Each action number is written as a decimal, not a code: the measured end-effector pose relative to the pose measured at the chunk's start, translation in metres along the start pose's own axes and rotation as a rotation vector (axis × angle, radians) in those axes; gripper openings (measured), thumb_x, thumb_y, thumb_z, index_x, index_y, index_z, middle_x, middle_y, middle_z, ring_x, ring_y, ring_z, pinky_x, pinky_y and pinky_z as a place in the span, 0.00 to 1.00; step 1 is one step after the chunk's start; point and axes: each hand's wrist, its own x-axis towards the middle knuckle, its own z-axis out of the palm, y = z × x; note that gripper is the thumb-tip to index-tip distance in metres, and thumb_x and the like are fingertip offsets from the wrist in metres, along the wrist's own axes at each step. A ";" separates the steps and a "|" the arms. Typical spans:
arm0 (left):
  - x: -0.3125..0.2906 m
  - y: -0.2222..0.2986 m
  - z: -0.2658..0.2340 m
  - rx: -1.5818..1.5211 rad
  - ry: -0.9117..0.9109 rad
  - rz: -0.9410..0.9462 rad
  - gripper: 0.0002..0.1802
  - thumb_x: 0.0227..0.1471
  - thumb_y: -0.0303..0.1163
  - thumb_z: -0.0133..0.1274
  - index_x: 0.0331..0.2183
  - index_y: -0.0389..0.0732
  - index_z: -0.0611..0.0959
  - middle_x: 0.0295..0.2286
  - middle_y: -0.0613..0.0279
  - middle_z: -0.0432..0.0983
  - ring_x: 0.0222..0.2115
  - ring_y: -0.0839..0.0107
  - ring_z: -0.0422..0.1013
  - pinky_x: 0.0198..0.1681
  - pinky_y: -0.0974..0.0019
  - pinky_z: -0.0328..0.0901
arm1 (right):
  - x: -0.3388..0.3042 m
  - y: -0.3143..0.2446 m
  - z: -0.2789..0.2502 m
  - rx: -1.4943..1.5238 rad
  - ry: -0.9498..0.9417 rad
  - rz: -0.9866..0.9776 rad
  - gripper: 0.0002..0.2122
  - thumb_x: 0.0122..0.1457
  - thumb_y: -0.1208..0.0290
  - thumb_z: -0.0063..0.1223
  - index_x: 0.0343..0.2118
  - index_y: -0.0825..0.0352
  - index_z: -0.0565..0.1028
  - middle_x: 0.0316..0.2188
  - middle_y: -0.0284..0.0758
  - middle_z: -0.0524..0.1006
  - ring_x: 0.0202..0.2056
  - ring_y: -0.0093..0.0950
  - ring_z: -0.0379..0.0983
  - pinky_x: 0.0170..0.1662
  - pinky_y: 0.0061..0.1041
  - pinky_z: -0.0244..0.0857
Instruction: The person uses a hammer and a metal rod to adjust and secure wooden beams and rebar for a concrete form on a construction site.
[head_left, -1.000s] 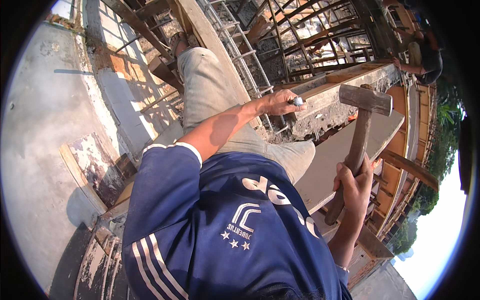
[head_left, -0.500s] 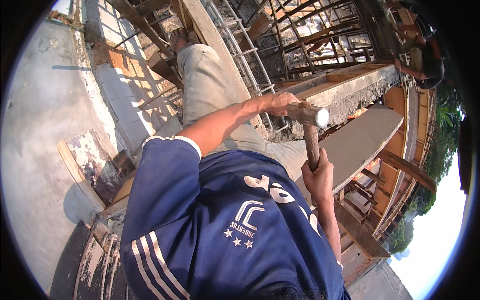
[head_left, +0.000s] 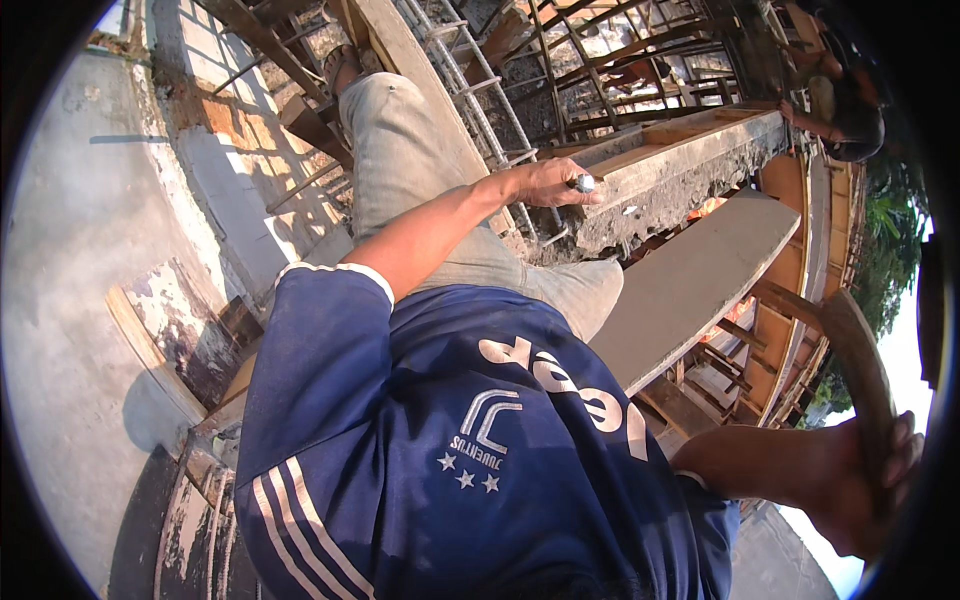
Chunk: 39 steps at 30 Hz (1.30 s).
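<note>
My left hand (head_left: 548,186) is closed around a short metal chisel (head_left: 582,183). Only its bright round end shows, and the rest is hidden in the fist. Beside it lies the rough broken edge of a concrete beam (head_left: 690,175) with timber along its top. Out at the far right, my right hand (head_left: 868,480) grips the wooden handle of a hammer (head_left: 858,355), raised close to the camera. The hammer's head cannot be made out.
A grey plank (head_left: 700,285) slopes below the beam. A steel rebar cage (head_left: 480,90) runs past my leg (head_left: 405,140). Timber scaffolding (head_left: 620,70) fills the upper area. Another person (head_left: 845,105) crouches at upper right. A plastered wall (head_left: 70,270) stands left.
My right hand has swung the hammer from beside my left hand out to the far right. The chisel's end, earlier behind the hammer head, now shows. My left hand stays near the beam.
</note>
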 end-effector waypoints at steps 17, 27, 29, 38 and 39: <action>0.004 -0.028 -0.022 -0.085 0.102 -0.143 0.31 0.60 0.58 0.51 0.19 0.40 0.73 0.15 0.72 0.59 0.21 0.76 0.55 0.25 0.63 0.56 | -0.043 0.023 0.011 0.013 -0.116 0.408 0.09 0.57 0.84 0.49 0.40 0.70 0.66 0.19 0.37 0.69 0.17 0.22 0.65 0.20 0.22 0.64; -0.015 -0.074 0.037 0.563 0.267 0.363 0.17 0.57 0.42 0.58 0.39 0.39 0.81 0.28 0.56 0.79 0.31 0.61 0.76 0.36 0.59 0.69 | -0.209 0.105 0.001 -0.611 -0.868 1.066 0.09 0.50 0.75 0.55 0.29 0.71 0.68 0.16 0.48 0.69 0.18 0.40 0.68 0.27 0.37 0.64; -0.016 -0.041 0.024 0.496 0.030 0.154 0.16 0.53 0.35 0.61 0.42 0.37 0.81 0.31 0.54 0.80 0.33 0.64 0.77 0.38 0.61 0.70 | -0.220 0.103 -0.008 -0.580 -0.824 1.134 0.09 0.50 0.74 0.55 0.28 0.71 0.67 0.15 0.45 0.68 0.17 0.34 0.67 0.26 0.36 0.63; -0.030 0.005 0.026 0.115 0.046 0.057 0.24 0.52 0.46 0.63 0.23 0.37 0.73 0.21 0.59 0.69 0.26 0.63 0.67 0.32 0.58 0.63 | -0.317 0.084 -0.070 -0.453 -0.475 1.633 0.08 0.51 0.74 0.55 0.30 0.70 0.68 0.18 0.34 0.72 0.19 0.21 0.69 0.24 0.25 0.65; -0.029 0.019 0.023 0.093 0.033 0.029 0.24 0.51 0.46 0.63 0.22 0.36 0.74 0.22 0.59 0.71 0.25 0.63 0.69 0.32 0.60 0.64 | -0.352 0.083 -0.081 -0.462 -0.446 1.630 0.09 0.50 0.74 0.55 0.33 0.71 0.70 0.20 0.35 0.72 0.22 0.22 0.70 0.27 0.25 0.66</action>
